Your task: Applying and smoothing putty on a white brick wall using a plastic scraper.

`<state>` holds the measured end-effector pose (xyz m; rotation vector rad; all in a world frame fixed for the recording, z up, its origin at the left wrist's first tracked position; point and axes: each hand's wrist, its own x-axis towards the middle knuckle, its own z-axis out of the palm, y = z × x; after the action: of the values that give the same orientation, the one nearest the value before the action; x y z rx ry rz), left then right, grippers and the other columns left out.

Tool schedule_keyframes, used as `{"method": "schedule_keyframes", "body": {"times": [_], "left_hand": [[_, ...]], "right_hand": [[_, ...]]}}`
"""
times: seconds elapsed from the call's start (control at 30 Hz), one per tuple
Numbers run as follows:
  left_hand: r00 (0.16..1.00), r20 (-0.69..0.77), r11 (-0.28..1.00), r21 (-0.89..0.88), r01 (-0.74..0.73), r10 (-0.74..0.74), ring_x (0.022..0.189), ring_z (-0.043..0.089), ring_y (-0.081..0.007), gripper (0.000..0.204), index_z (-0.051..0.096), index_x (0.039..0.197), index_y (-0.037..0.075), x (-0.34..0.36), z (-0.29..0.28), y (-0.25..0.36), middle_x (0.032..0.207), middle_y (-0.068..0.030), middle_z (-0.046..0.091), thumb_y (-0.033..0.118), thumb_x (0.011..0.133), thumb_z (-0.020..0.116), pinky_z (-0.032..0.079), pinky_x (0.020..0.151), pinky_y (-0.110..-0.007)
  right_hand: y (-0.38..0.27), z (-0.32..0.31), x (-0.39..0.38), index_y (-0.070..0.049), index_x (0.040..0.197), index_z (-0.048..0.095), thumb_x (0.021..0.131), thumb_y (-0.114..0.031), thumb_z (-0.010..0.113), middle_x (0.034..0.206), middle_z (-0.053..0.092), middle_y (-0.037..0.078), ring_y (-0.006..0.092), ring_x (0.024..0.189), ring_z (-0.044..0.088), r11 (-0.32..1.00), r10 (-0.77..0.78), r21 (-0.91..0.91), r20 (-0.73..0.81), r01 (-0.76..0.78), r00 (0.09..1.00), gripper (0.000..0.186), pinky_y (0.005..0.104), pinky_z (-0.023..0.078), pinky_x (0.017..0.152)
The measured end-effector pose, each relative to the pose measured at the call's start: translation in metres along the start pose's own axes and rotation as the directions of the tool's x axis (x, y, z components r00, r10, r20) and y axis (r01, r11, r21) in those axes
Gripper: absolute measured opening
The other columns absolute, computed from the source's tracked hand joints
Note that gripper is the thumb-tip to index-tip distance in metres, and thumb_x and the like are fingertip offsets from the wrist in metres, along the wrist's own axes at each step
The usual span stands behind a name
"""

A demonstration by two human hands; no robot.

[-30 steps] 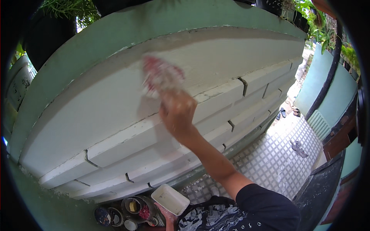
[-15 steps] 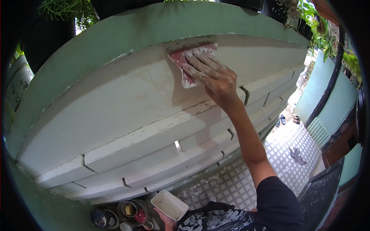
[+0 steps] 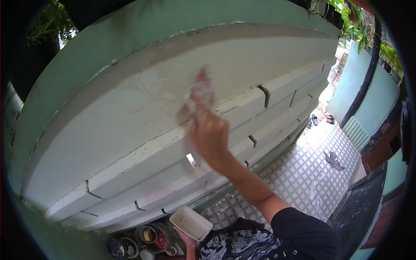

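My right hand [image 3: 209, 130] is closed around a red putty spreader [image 3: 203, 82] smeared with white. Both are blurred by motion, and the blade is seen nearly edge-on. They are in front of the off-white wall panel [image 3: 125, 104]; whether the blade touches it I cannot tell. Low in the view, my left hand [image 3: 186, 238] grips the side of a shallow white rectangular tub [image 3: 200, 235]. A thin whitish layer of paste coats the inside of the tub.
A green ledge [image 3: 130, 32] curves along the wall's top, with dark plant pots above. Stepped white blocks [image 3: 143, 160] with slots project below the panel. Several buckets and cans [image 3: 143, 242] stand at the lower left. A crumpled cloth [image 3: 333, 161] lies on the tiled floor [image 3: 299, 182].
My right hand has come down and to the left, away from the green ledge, turning the spreader edge-on. My left hand still has the tub. The view has shifted slightly.
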<state>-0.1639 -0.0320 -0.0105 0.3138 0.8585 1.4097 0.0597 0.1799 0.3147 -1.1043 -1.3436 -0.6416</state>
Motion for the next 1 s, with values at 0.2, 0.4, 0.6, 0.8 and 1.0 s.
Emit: {"method": "schedule_keyframes", "body": {"times": [0.2, 0.4, 0.6, 0.8, 1.0], "left_hand": [[0.998, -0.059, 0.999, 0.033, 0.02, -0.018, 0.116, 0.049, -0.0264, 0.071, 0.035, 0.138, 0.016, 0.0, -0.004, 0.005, 0.131, -0.0038, 0.048, 0.067, 0.09, 0.021, 0.039, 0.099, -0.042], [0.999, -0.048, 0.998, 0.058, 0.005, -0.003, 0.115, 0.049, -0.0266, 0.071, 0.034, 0.138, 0.015, 0.005, -0.004, -0.002, 0.131, -0.0043, 0.048, 0.067, 0.09, 0.022, 0.04, 0.099, -0.042], [0.997, -0.07, 0.995, 0.096, -0.004, 0.011, 0.115, 0.05, -0.027, 0.071, 0.034, 0.138, 0.014, 0.001, -0.005, -0.007, 0.131, -0.0052, 0.047, 0.066, 0.09, 0.023, 0.04, 0.099, -0.042], [0.999, -0.014, 0.996, 0.088, -0.034, 0.035, 0.116, 0.05, -0.0272, 0.072, 0.033, 0.138, 0.013, 0.008, 0.001, -0.004, 0.132, -0.0065, 0.046, 0.065, 0.09, 0.023, 0.041, 0.098, -0.041], [0.996, -0.084, 0.999, 0.043, 0.005, -0.001, 0.115, 0.05, -0.0269, 0.073, 0.034, 0.138, 0.014, 0.001, 0.0, -0.003, 0.131, -0.0063, 0.047, 0.067, 0.089, 0.025, 0.042, 0.098, -0.041]], "right_hand": [[-0.015, -0.038, -0.006, 0.0, 0.112, 0.061, 0.074, 0.001, 0.061, 0.097, 0.066, 0.02, 0.0299, 0.074, 0.068, 0.961, 0.155, 0.235, -0.029, -0.144, 0.987, 0.038, 0.0338, 0.053, 0.059], [0.034, -0.015, 0.014, -0.003, 0.114, 0.062, 0.07, 0.001, 0.061, 0.101, 0.066, 0.019, 0.029, 0.071, 0.068, 0.902, 0.428, -0.038, -0.046, -0.43, 0.902, 0.043, 0.0322, 0.053, 0.061], [-0.041, -0.024, -0.014, -0.001, 0.106, 0.064, 0.063, 0.005, 0.059, 0.091, 0.067, 0.019, 0.0283, 0.076, 0.068, 0.881, 0.043, 0.46, 0.155, -0.111, 0.987, 0.044, 0.0333, 0.053, 0.067], [0.04, -0.041, 0.014, -0.005, 0.115, 0.062, 0.068, 0.008, 0.056, 0.1, 0.067, 0.017, 0.0251, 0.078, 0.069, 0.972, 0.23, 0.008, -0.275, -0.237, 0.934, 0.048, 0.0323, 0.053, 0.069], [0.013, -0.016, 0.007, -0.009, 0.114, 0.063, 0.065, 0.002, 0.056, 0.099, 0.067, 0.014, 0.0292, 0.073, 0.067, 0.944, 0.326, -0.064, 0.039, -0.324, 0.944, 0.05, 0.035, 0.052, 0.065]]}}
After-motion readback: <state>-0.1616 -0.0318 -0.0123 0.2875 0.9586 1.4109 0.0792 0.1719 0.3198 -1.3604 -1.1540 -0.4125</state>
